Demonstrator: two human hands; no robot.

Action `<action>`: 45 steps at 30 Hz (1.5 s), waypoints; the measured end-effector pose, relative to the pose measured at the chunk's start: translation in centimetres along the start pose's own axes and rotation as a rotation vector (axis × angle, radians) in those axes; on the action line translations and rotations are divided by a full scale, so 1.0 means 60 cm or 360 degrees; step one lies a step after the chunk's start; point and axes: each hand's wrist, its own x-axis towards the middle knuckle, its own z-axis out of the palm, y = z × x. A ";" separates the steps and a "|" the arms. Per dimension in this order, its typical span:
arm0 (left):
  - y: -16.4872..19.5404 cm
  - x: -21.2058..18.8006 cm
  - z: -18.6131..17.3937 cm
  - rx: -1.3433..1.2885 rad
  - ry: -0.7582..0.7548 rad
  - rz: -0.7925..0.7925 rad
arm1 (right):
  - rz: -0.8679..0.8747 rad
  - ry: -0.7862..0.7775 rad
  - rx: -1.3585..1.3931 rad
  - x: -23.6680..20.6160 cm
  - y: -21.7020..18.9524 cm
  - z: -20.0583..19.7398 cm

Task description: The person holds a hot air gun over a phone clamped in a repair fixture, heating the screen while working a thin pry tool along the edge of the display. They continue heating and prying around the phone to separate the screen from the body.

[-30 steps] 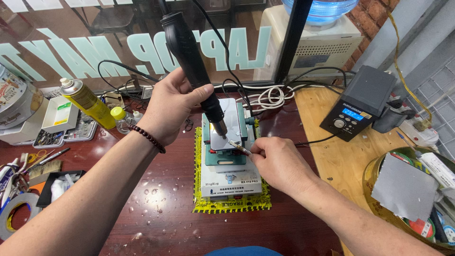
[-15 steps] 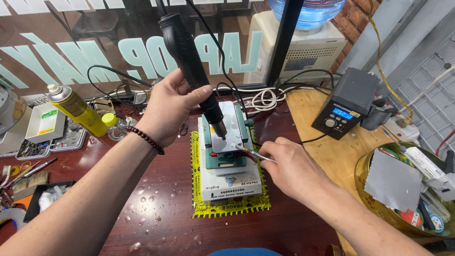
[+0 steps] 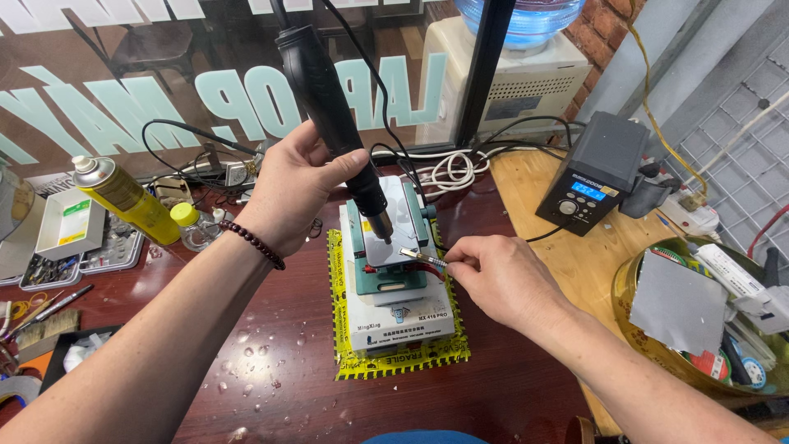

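My left hand (image 3: 289,185) grips a black hot-air wand (image 3: 329,107) and points its metal nozzle down at a small board clamped in a green fixture (image 3: 388,256). That fixture stands on a white box (image 3: 399,316) over a yellow mat (image 3: 403,362). My right hand (image 3: 501,279) pinches tweezers (image 3: 421,257) whose tips rest on the board just right of the nozzle. A dark bead bracelet circles my left wrist.
A black control unit with a blue display (image 3: 593,174) sits on the wooden bench at right, beside a bowl of tape rolls (image 3: 699,329). A yellow spray can (image 3: 123,199), small bottle (image 3: 191,226) and parts trays (image 3: 70,230) stand at left. Coiled white cable (image 3: 448,171) lies behind.
The view has shifted slightly. Both hands keep their hold, with the nozzle and tweezers staying over the board.
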 end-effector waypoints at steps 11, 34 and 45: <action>-0.004 0.002 0.002 0.0024 -0.0019 0.0018 | -0.0043 -0.0010 0.0116 0.013 0.005 0.007; 0.000 0.007 0.003 -0.0015 -0.0064 0.0015 | -0.0031 -0.0049 0.0119 0.015 -0.012 -0.001; -0.001 0.011 -0.003 -0.0077 -0.0040 0.0020 | -0.0147 -0.0005 0.0105 0.030 0.000 0.007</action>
